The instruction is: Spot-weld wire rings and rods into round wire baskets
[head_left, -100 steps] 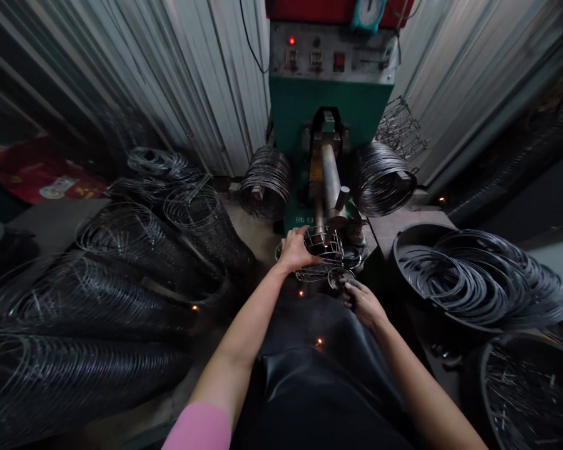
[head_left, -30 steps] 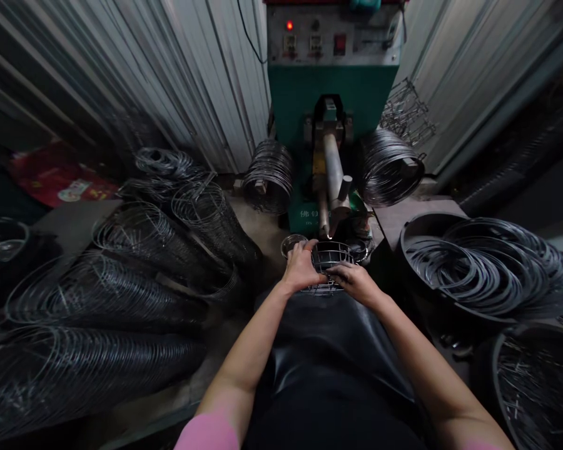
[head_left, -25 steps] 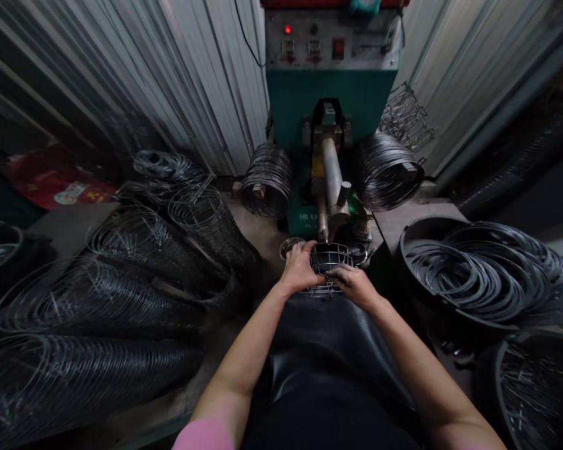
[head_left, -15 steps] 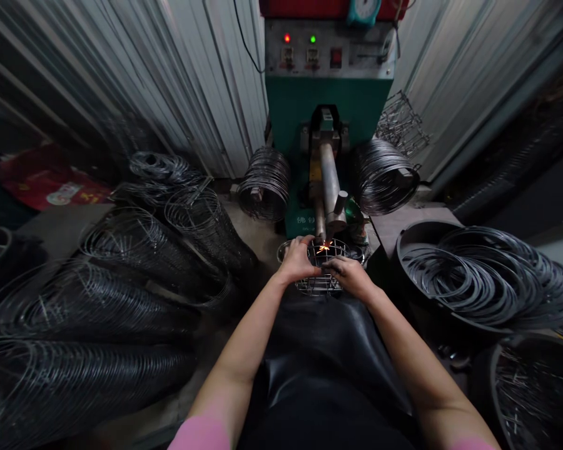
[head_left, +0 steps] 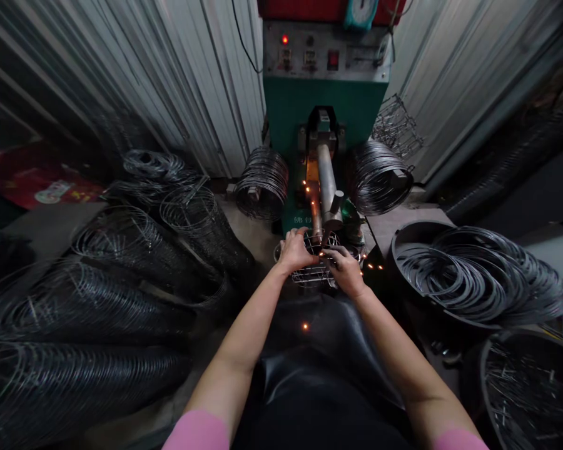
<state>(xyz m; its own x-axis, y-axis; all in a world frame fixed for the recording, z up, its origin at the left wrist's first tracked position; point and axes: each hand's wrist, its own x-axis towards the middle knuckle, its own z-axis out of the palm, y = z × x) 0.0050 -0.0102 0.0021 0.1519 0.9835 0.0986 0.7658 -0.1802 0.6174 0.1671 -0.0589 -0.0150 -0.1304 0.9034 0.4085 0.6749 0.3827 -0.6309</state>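
Note:
Both hands are at a wire basket (head_left: 309,275) under the electrode arm (head_left: 327,181) of a green spot welder (head_left: 286,100). My left hand (head_left: 294,251) grips the basket's left side, thumb reaching across toward the middle. On the right, my right hand (head_left: 347,269) is closed with its fingertips by the near rim, close to the left thumb; whether a small piece is pinched there I cannot make out. The electrode tip comes down inside the rim, just beyond the fingers. Loose sparks scatter around the hands and over the black apron (head_left: 319,337).
Wire ring coils hang left (head_left: 261,184) and right (head_left: 380,178) of the welder. Stacked wire rings (head_left: 89,356) lie on the left. At right stand a black tub (head_left: 396,250) of wire rings and a bin (head_left: 488,381) of short wire pieces.
The bright burst at the electrode tip has gone and separate sparks have flown outward. The green panel light has gone off. Both hands stay at the basket, the right one slightly shifted.

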